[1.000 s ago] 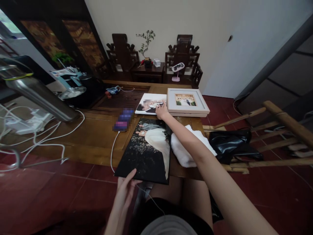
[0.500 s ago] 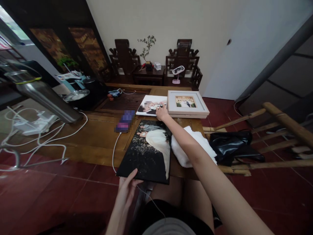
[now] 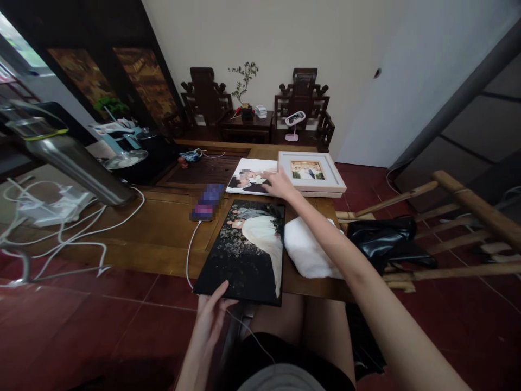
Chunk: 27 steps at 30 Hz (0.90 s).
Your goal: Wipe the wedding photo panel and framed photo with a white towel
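My left hand grips the near edge of a dark photo album, thumb on top and fingers underneath. Its cover shows figures and a long white gown. Over a white-edged photo album farther back, my right hand is held with fingers spread; whether the fingertips touch it I cannot tell. Beside that hand, to the right, lies a pale picture frame with a small photo inside. A white towel rests partly under my right forearm.
A phone on a white cable lies left of the dark album on the wooden table. A steel bottle and a power strip are at the left. A bamboo chair bearing a black bag stands at the right.
My right hand has shifted slightly right on the white-edged album, and its fingers have spread. My right forearm has moved right, uncovering more towel. The left hand keeps its hold.
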Available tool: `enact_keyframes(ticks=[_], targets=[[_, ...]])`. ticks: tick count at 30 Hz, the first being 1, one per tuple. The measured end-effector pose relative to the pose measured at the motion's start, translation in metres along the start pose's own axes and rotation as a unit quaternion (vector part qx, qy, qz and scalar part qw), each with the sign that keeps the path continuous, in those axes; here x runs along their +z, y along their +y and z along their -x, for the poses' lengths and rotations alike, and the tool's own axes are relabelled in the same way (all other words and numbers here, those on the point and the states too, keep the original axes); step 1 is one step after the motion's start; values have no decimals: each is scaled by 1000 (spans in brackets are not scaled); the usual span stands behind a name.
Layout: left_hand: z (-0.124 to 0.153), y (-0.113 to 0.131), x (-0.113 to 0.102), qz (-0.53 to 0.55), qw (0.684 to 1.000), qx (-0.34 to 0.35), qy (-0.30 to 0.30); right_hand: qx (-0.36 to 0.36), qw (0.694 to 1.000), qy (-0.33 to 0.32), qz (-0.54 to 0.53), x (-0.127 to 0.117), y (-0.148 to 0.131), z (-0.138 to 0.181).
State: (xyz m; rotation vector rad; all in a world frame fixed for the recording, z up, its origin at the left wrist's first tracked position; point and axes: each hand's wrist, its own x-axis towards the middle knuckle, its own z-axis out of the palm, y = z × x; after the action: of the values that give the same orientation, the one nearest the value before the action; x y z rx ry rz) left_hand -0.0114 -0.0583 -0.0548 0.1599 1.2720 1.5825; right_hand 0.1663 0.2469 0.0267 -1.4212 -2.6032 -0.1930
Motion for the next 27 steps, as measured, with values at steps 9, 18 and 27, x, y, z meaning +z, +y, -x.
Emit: enact_keyframes(ticks=[9,18,27], targets=[[-1,6,0,-26,999,-21,-28,409,863,229,-189,-1,137,135],[-3,7,3,-24,999,14,-38,442,843,189,-243,10,132,143],[-11,36,-7,-29,1000,-10,8,36,939,185,-287,-30,12,241]])
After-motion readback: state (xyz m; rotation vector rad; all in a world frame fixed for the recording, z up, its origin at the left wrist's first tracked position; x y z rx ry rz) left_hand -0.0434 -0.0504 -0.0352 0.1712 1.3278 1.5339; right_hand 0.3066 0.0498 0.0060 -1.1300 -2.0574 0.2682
